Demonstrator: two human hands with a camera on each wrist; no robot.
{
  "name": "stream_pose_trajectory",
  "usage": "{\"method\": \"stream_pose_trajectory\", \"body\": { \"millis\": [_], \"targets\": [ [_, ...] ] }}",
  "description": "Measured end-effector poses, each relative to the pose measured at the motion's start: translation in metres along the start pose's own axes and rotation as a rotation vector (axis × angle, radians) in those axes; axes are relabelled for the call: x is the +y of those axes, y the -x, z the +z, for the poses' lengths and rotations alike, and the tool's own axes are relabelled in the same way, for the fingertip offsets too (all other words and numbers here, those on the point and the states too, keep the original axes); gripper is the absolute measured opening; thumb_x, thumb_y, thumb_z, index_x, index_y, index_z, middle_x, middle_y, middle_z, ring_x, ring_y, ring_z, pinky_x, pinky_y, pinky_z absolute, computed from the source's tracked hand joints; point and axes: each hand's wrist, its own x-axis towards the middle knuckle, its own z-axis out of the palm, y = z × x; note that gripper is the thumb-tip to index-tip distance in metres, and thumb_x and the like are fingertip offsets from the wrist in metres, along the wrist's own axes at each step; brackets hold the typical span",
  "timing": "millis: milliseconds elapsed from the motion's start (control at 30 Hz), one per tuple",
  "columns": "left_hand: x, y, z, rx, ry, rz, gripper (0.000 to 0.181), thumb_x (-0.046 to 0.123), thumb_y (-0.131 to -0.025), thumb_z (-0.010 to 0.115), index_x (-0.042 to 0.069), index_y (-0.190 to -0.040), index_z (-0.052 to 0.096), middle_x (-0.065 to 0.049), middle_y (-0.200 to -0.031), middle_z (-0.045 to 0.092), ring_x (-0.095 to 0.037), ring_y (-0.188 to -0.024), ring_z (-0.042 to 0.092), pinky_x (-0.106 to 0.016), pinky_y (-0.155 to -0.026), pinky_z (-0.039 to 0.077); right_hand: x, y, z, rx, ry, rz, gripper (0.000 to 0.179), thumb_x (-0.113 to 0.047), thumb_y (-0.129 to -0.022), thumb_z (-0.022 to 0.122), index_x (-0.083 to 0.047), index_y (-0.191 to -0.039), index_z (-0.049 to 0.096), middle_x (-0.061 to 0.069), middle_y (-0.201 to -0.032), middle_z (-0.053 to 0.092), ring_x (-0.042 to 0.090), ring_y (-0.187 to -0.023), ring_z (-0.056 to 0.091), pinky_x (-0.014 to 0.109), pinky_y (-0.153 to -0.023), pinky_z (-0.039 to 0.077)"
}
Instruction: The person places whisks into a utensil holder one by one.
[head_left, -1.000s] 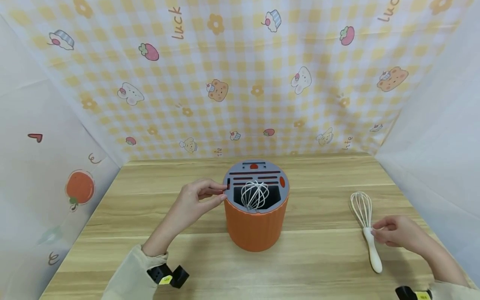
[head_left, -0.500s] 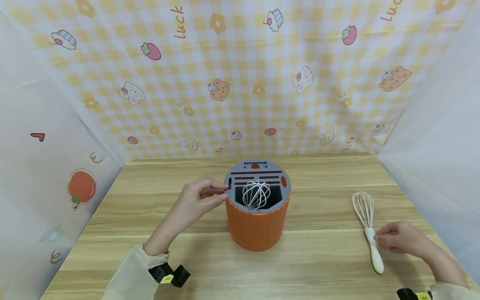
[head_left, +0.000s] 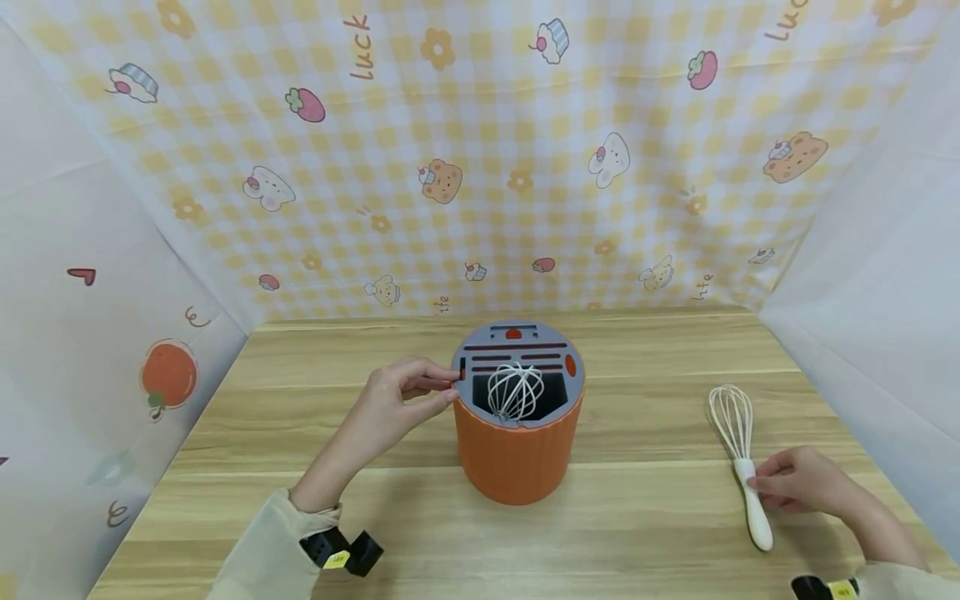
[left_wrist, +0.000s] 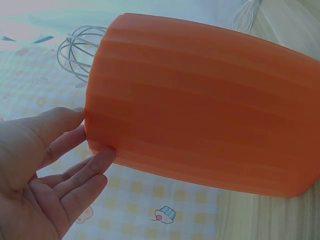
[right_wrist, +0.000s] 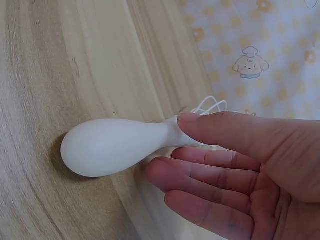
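At the left, a pale sleeve (head_left: 266, 546) leads to the left hand (head_left: 392, 396), whose thumb and fingers stay loosely extended and touch the rim of the orange holder (head_left: 517, 462) without wrapping round it. The risk here is a lopsided push: if those fingertips press or drag on the rim alone, the holder could slide or tip, with nothing braced against its far side.

In the middle, the holder stands upright on the wooden table (head_left: 637, 517), its grey slotted lid (head_left: 551, 337) facing up. A wire whisk (head_left: 516, 392) pokes head-up from the large front well, near its left side. Since its wires stand above the lid, anything put down into that same well could snag on them or push the whisk askew.

At the right, a white-handled whisk (head_left: 752, 504) lies on the table, well apart from the holder, wire head pointing towards the checked cloth (head_left: 517, 217). The right hand (head_left: 802, 482) is narrow at the handle's neck: the thumb rests on it and the index finger sits close by, though I cannot tell whether they squeeze it. With so slight a hold, the smooth, rounded handle could swivel or slip if lifted
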Motion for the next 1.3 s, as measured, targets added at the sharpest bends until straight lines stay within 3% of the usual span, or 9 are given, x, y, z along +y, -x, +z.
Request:
{"method": "stream_pose_trajectory", "body": {
  "millis": [600, 900, 1300],
  "targets": [
    [0.0008, -0.0007, -0.0001, 0.005, 0.000, -0.001, 0.017, 0.015, -0.082, 0.070, 0.008, -0.098, 0.068, -0.003, -0.099, 0.065, -0.013, -0.092, 0.062, -0.028, -0.078, 0.052, 0.0043, -0.0069, 0.0048, 0.029, -0.029, 0.021, 0.042, -0.013, -0.083, 0.066, 0.025, -0.093, 0.051, 0.007, -0.073, 0.064, 0.018, -0.063, 0.062, 0.032, -0.057, 0.055],
    [0.0007, -0.0003, 0.0002, 0.009, 0.001, 0.002, 0.017, 0.014, -0.082, 0.070, 0.009, -0.098, 0.068, -0.003, -0.099, 0.065, -0.013, -0.092, 0.062, -0.025, -0.077, 0.052, 0.0025, -0.0081, 0.0063, 0.041, -0.052, 0.071, 0.045, -0.013, -0.084, 0.066, 0.027, -0.098, 0.050, 0.008, -0.076, 0.064, 0.019, -0.066, 0.063, 0.033, -0.059, 0.055],
    [0.0016, 0.0007, 0.0001, 0.013, 0.000, -0.009, 0.017, 0.014, -0.082, 0.070, 0.009, -0.098, 0.068, -0.002, -0.099, 0.066, -0.013, -0.092, 0.062, -0.024, -0.078, 0.052, 0.0038, -0.0062, 0.0075, 0.050, -0.096, 0.072, 0.050, -0.016, -0.082, 0.068, 0.027, -0.100, 0.050, 0.010, -0.077, 0.065, 0.021, -0.066, 0.064, 0.034, -0.059, 0.055]
  ]
}}
